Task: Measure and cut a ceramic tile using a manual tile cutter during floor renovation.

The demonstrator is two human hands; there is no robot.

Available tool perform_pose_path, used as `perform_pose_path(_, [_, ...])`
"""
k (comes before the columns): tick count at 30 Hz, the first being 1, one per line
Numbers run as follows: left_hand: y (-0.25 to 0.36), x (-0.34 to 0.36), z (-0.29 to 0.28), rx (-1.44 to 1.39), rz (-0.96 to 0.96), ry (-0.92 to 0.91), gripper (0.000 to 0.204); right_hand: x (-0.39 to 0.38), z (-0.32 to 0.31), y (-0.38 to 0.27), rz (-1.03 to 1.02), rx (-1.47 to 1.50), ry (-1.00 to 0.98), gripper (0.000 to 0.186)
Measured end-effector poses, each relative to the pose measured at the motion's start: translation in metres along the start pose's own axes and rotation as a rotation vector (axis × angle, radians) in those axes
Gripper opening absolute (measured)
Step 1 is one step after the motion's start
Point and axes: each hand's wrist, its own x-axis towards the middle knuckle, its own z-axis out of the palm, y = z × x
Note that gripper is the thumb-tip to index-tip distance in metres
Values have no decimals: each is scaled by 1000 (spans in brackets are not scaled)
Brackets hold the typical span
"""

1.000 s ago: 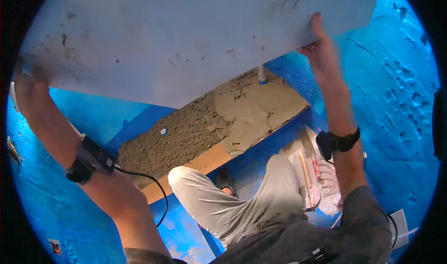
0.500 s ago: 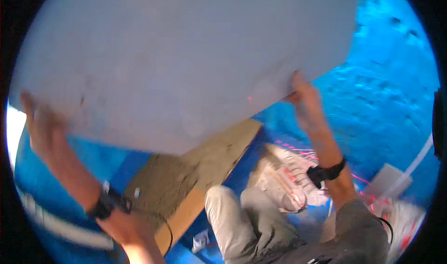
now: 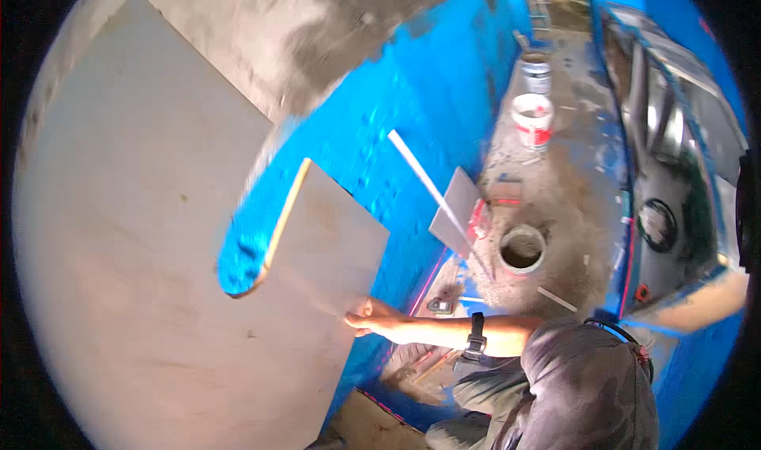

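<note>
A large greyish-beige tile (image 3: 182, 236) fills the left half of the view, tilted, with a deep notch cut into its upper edge. Blue wall shows through that notch, whose right side (image 3: 284, 216) catches yellow light. My right hand (image 3: 372, 319) grips the tile's right edge, the fingers closed around it. A black strap circles my right wrist. My left hand is outside the picture. Below the tile lies a partly covered patch of brownish mortar (image 3: 369, 426).
Against the blue wall (image 3: 428, 77) lean a smaller tile piece (image 3: 457, 216) and a white strip (image 3: 416, 168). On the floor stand a mortar bucket (image 3: 523, 249), a white-red bucket (image 3: 533, 137), a paint can (image 3: 537, 77) and a small dark device (image 3: 441, 306). A dark glossy structure (image 3: 670, 188) borders the right.
The view has swung right, bringing the floor passage and buckets in. The tile now stands to the left with its notch visible. My left hand has left the picture; my right still holds the tile.
</note>
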Motion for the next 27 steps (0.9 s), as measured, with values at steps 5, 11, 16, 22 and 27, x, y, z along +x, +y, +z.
perform_pose_path(5, [-36,10,147,-566,-418,-48,51,-10,-52,-70,-216,242,139,42])
perform_pose_path(11, [42,-20,320,-326,-226,-308,34,-57,-62,-183,-320,150,471,42])
perform_pose_path(16, [173,-32,342,-533,-271,-807,27,-104,-114,-194,-537,21,767,53])
perform_pose_path(22, [289,-138,401,-1112,-748,-1041,51,-166,-230,-195,-437,146,915,35])
perform_pose_path(27, [435,-127,362,-1427,-1399,-1110,92,-222,-288,-256,-369,-546,1030,35])
